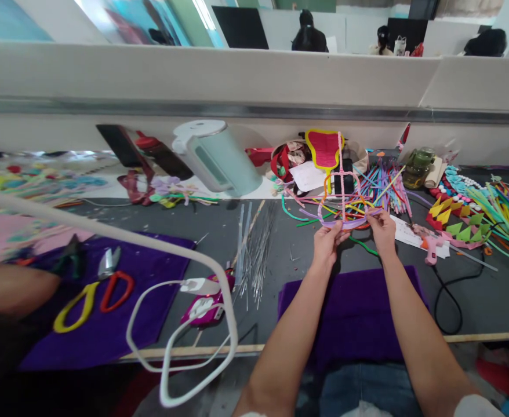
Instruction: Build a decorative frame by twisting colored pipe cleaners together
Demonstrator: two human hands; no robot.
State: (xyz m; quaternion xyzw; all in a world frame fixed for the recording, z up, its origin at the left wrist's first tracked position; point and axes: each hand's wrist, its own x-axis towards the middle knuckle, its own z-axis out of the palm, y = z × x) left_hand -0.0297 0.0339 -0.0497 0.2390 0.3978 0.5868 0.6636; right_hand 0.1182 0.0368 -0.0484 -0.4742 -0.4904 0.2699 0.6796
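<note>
My left hand (327, 240) and my right hand (382, 229) are raised over the grey table (276, 255), both pinching the purple lower curve of a pipe-cleaner frame (342, 185). The frame has a pink upright stem, an orange loop and purple bottom arcs. It stands upright between my hands, in front of a pile of loose coloured pipe cleaners (380, 185). A purple cloth (350, 313) lies under my forearms at the table's near edge.
A pink glue gun (431, 246) with black cord lies right of my hands. Thin metal wires (257, 255) lie at centre. Scissors (93, 292) and pliers rest on another purple cloth at left. A white kettle (215, 156) lies behind. Another person's arm (11, 286) at far left.
</note>
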